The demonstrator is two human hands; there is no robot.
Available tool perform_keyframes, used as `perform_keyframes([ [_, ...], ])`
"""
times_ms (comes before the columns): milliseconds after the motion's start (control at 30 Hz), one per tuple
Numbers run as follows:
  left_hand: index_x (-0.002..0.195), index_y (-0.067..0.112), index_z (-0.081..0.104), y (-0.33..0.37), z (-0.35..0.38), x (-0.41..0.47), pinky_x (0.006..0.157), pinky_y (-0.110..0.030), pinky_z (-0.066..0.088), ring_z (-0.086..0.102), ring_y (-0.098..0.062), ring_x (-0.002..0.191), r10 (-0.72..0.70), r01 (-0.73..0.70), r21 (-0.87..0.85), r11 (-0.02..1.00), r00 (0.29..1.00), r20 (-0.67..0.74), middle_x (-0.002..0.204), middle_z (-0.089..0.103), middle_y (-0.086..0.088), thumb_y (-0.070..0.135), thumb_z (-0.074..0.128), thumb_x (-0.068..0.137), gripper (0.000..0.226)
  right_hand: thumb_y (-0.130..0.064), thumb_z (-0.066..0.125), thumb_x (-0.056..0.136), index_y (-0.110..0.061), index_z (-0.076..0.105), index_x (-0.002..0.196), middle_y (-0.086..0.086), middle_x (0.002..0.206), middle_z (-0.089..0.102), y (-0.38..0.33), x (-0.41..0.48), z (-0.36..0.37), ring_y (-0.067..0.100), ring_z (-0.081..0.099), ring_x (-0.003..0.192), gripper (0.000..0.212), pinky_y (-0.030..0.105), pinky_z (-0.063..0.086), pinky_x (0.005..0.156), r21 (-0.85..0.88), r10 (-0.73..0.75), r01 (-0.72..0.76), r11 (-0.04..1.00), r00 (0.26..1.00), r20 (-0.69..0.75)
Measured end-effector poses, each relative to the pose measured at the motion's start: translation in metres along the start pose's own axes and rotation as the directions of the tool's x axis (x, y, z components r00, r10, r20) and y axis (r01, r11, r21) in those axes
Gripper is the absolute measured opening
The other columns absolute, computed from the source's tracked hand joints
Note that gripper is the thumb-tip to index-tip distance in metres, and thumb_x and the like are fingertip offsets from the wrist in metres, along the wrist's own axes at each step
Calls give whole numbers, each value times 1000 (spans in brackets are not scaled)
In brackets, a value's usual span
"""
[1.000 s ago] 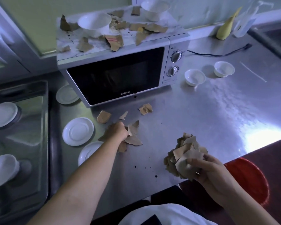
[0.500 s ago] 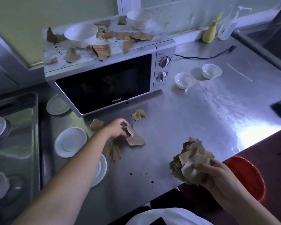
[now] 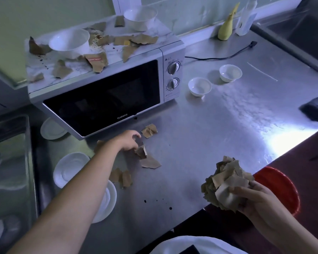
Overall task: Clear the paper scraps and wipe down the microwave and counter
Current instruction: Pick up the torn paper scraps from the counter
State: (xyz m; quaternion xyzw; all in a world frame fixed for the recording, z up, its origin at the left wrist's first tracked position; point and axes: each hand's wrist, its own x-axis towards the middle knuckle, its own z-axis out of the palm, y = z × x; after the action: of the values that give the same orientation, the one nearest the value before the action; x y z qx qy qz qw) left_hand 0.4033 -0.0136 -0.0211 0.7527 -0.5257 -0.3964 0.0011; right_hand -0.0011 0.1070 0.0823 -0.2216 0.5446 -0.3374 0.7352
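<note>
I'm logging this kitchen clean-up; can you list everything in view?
counter: 1, steel, throughout
microwave: 1, silver, back left
scraps: many, brown, on microwave and counter
bowls: 2, white, on microwave
cups: 2, white, right of microwave
saucers: 3, white, counter's left
cable: 1, black, behind cups
bottles: 2, yellow and clear, back wall
bin: 1, red, below counter edge
wad: 1, brown, in right hand
dark object: 1, right edge
left hand: pinches a scrap before microwave
right hand: grips wad

I see the microwave at the table's back left, with two bowls and paper scraps on top. Two small cups sit just right of it. Loose scraps lie before its door, around my left hand, with saucers further left. My right hand holds a wad over the near edge.
</note>
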Motion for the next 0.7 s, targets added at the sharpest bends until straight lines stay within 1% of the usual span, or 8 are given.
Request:
perform_keyframes([
  [67, 118, 18, 63, 3, 1, 4, 81, -28, 45, 60, -19, 94, -16, 9, -103, 995, 997, -70, 116, 63, -8, 22, 80, 81, 41, 5, 64, 73, 6, 65, 113, 26, 105, 72, -1, 1, 0, 30, 74, 82, 40, 33, 60, 59, 6, 2, -2, 1000, 1000, -7],
  [167, 109, 19, 59, 10, 12, 5, 83, -33, 48, 61, -19, 96, -65, 57, -126, 990, 996, -62, 105, 61, 1, 44, 86, 71, 53, 5, 64, 73, 6, 65, 115, 26, 106, 72, -5, 3, 1, 29, 74, 82, 42, 32, 60, 58, 12, 1, -1, 1000, 1000, -10],
  [200, 108, 19, 57, 12, 17, 5, 84, -36, 49, 61, -21, 98, -72, 66, -98, 993, 996, -50, 105, 60, 1, 43, 88, 68, 55, 5, 64, 73, 6, 65, 115, 26, 107, 72, -6, 4, 1, 29, 74, 83, 41, 32, 61, 59, 11, 3, -3, 1000, 1000, -7],
  [333, 106, 19, 54, 8, 29, 7, 86, -38, 55, 62, -26, 100, -70, 67, -51, 996, 996, -51, 108, 63, -5, 21, 90, 66, 54, 5, 64, 74, 6, 64, 116, 26, 110, 72, -10, 8, 3, 31, 73, 88, 42, 34, 63, 64, 6, 10, -10, 1000, 1000, 3],
  [467, 101, 22, 56, 5, 32, 10, 72, -32, 51, 60, -23, 88, -51, 47, -77, 996, 997, -60, 91, 57, 1, 19, 89, 67, 48, 3, 64, 73, 5, 64, 117, 25, 111, 72, -11, 12, 1, 34, 72, 93, 45, 40, 61, 73, -6, 22, -22, 1000, 1000, -16],
  [567, 100, 22, 58, 2, 38, 11, 67, -30, 46, 57, -23, 81, -18, 13, -61, 998, 997, -78, 92, 59, -3, 17, 85, 68, 42, 4, 64, 74, 4, 64, 118, 24, 111, 72, -10, 14, 0, 35, 72, 94, 44, 39, 63, 71, 7, 39, -39, 999, 999, -26],
  [633, 95, 23, 60, -1, 41, 13, 73, -35, 49, 59, -30, 91, 4, -7, -28, 1000, 995, -104, 100, 65, -10, 18, 83, 69, 35, 4, 64, 74, 5, 64, 118, 24, 111, 72, -9, 16, 1, 34, 73, 92, 44, 38, 64, 70, 13, 44, -44, 999, 999, -29],
  [700, 86, 25, 61, -2, 44, 15, 79, -38, 51, 59, -35, 102, 22, -22, 1, 1000, 990, -142, 100, 67, -12, 22, 82, 71, 25, 4, 65, 74, 5, 63, 119, 24, 111, 72, -9, 19, 1, 34, 73, 92, 44, 38, 63, 71, 16, 48, -47, 999, 998, -30],
])
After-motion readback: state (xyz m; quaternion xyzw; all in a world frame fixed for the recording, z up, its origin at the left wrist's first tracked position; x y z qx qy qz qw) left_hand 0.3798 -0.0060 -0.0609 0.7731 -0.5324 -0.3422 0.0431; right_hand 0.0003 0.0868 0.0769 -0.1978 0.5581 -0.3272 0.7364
